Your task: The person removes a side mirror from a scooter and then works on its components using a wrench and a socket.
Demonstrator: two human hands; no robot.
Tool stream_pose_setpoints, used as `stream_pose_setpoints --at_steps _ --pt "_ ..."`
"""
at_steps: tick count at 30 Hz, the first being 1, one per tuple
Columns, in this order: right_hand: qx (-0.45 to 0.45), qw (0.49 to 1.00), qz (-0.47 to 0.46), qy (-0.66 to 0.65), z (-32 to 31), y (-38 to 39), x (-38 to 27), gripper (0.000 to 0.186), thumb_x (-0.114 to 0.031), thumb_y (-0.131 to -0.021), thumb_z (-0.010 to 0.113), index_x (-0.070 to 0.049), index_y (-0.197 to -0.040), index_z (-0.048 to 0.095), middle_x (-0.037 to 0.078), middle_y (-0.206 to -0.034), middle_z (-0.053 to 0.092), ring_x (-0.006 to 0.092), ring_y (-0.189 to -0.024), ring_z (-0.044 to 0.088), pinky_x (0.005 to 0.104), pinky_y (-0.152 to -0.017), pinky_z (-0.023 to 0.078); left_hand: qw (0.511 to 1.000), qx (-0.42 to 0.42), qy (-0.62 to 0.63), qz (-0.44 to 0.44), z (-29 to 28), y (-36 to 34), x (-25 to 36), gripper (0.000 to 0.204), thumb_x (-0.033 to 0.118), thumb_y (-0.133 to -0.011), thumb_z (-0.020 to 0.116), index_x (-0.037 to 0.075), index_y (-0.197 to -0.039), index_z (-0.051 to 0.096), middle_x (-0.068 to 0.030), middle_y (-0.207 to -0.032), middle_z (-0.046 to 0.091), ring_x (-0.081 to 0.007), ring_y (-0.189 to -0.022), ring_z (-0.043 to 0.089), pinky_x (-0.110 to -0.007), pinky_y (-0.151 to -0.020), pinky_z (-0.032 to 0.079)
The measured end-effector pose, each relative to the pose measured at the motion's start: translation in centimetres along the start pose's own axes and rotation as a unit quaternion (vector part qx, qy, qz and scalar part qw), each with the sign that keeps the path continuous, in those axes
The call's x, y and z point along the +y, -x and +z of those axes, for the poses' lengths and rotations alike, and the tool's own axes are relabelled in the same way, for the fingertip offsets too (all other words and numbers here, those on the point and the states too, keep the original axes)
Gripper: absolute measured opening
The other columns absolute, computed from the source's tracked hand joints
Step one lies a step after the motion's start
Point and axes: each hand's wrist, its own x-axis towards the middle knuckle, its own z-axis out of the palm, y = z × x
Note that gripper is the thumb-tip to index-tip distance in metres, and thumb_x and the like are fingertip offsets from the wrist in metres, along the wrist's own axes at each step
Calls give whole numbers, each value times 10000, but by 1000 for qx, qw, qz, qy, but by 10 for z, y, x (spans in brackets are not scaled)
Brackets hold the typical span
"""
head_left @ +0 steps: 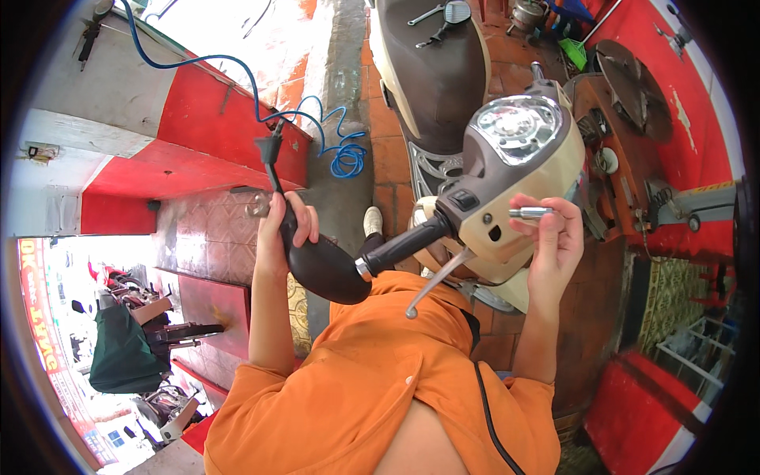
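Observation:
My left hand (286, 237) is closed around a black scooter mirror (332, 265), whose stem (273, 174) points up and away from me. Its rounded back faces me, close to the tip of the scooter's black handlebar grip (408, 244). Pinched in the fingertips of my right hand (558, 241) is a short, shiny metal cylinder (530, 213), held in front of the scooter's beige handlebar cover (491, 237). A silver brake lever (435, 286) sticks out below the grip. The round headlight (518, 127) sits higher on the cover.
A wrench (426, 14) and another mirror (455, 12) lie on the brown scooter seat (439, 71). A coiled blue hose (347, 158) lies on the floor to the left, beside a red and white counter (229, 119). Tools lie on a brown worktable (633, 178) at right.

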Motion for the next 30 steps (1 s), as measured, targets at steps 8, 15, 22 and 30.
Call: stream_pose_setpoints --at_steps 8,15,22,30 --pt "129 988 69 56 46 -15 8 195 -131 -1007 577 0 -1145 618 89 -877 691 115 -666 660 205 -516 479 987 1 132 -88 -68 -119 10 486 456 -1068 368 91 -788 524 -12 -531 379 -187 -635 475 -281 -615 365" --pt "270 958 72 61 47 -11 12 243 -156 -975 643 -30 -1177 593 97 -940 706 170 -744 707 194 -540 504 956 16 152 -251 -99 -224 -16 389 438 -1031 500 99 -847 553 5 -599 414 -177 -713 528 -291 -619 476" --pt "350 936 47 7 54 -11 13 337 -173 -994 613 -26 -1293 561 150 -1119 704 232 -950 725 210 -676 577 946 -7 122 -300 -69 -272 -26 329 377 -1024 535 90 -863 533 20 -609 398 -165 -707 497 -255 -629 435" --pt "348 929 75 103 61 -13 15 274 -158 -1001 594 -25 -1239 584 141 -1101 710 170 -907 711 194 -665 528 955 -68 33 -286 -37 -334 -13 394 436 -1024 517 81 -857 557 2 -617 462 -171 -671 545 -270 -647 472"
